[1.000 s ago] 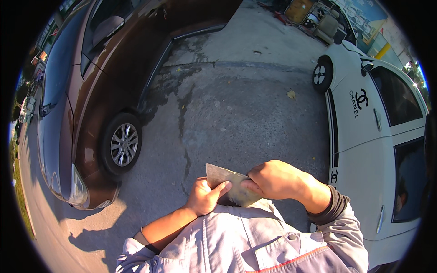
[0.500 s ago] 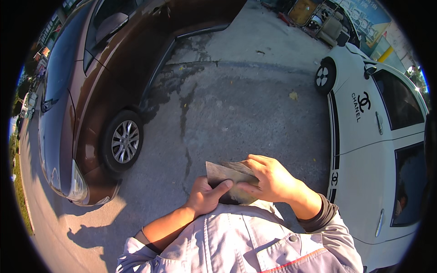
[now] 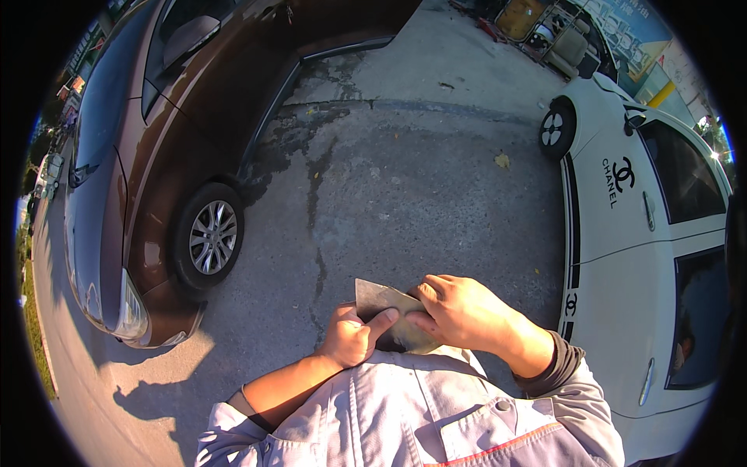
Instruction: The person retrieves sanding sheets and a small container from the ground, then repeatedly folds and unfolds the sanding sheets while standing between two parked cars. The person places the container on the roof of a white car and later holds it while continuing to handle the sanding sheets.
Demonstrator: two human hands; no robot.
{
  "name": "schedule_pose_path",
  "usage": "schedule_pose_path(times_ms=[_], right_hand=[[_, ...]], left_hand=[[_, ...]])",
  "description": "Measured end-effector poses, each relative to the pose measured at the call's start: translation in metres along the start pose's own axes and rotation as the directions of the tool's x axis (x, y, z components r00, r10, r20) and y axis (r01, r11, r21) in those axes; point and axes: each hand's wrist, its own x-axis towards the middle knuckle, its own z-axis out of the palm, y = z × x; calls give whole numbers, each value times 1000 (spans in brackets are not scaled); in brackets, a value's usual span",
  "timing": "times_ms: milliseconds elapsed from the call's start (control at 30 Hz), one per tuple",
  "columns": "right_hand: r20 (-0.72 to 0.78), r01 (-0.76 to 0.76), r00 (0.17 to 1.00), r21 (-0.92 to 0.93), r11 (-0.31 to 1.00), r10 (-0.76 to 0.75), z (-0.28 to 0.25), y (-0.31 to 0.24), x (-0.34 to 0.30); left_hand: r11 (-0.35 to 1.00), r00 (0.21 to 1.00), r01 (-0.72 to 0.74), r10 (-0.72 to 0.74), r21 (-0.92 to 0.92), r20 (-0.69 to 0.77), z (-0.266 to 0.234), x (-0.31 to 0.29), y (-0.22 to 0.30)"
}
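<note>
Both of my hands hold a thin, flat, grey-brown sheet close in front of my body. Its pointed upper corner sticks up between them, and a paler, smudged patch shows on its lower part. My left hand grips the left side, thumb pressed flat across the face and fingers curled behind. On the right side, my right hand has its thumb on the face and bent fingers over the top edge. I cannot tell whether the sheet is one piece or layered.
A brown car with its front wheel stands at the left. At the right is a white car with a black side stripe. Grey concrete ground lies between them. A loose car seat sits among clutter at the back right.
My right fingers have curled further over the top edge. A darker flap that stood up beside them is now mostly covered. Both hands remain in nearly the same place.
</note>
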Motion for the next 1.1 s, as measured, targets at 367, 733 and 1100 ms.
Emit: schedule_pose_path(times_ms=[367, 733, 1100], right_hand=[[68, -61, 996, -14, 998, 62, -2, 2, 0], [384, -407, 876, 260, 876, 293, -14, 34, 0], [-186, -356, 754, 691, 630, 630, 60, 78, -3]], left_hand=[[998, 998, -53, 54, -45, 28, -2, 2, -11], [988, 995, -96, 99, -118, 24, -9, 6, -3], [935, 855, -273, 344, 226, -388, -39, 25, -29]])
